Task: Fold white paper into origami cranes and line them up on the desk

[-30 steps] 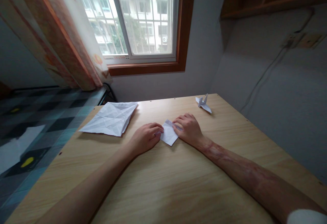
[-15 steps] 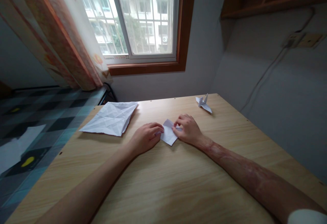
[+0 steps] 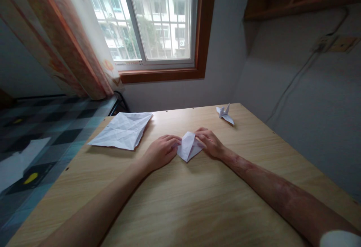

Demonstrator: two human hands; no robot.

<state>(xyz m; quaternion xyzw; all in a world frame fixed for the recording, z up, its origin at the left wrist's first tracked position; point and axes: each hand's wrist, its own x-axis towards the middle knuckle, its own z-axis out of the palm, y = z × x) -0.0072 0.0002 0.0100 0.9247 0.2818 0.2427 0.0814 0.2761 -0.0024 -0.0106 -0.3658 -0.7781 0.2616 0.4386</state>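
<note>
A small folded white paper (image 3: 187, 148) lies on the wooden table between my hands, one pointed corner toward me and a raised flap along its right half. My left hand (image 3: 163, 151) grips its left edge, the fingertips closed on the paper. At the upper right edge, my right hand (image 3: 210, 141) pinches the paper with bent fingers; the thumb is partly hidden. Beyond my right hand, a folded paper crane (image 3: 225, 115) rests near the table's far edge. Farther left lies a larger creased sheet stack (image 3: 121, 129), roughly square.
The light wooden table (image 3: 158, 209) reaches the wall under a barred window (image 3: 166, 25). On the left is a bed with a checked cover (image 3: 70, 121) and loose white paper (image 3: 19, 164). A shelf (image 3: 301, 2) and a plugged-in cable (image 3: 293, 81) are on the right.
My right hand has moved slightly right and up along the paper. The paper's right side has opened outward, now showing a diagonal fold and wider flap. My left hand stays in place.
</note>
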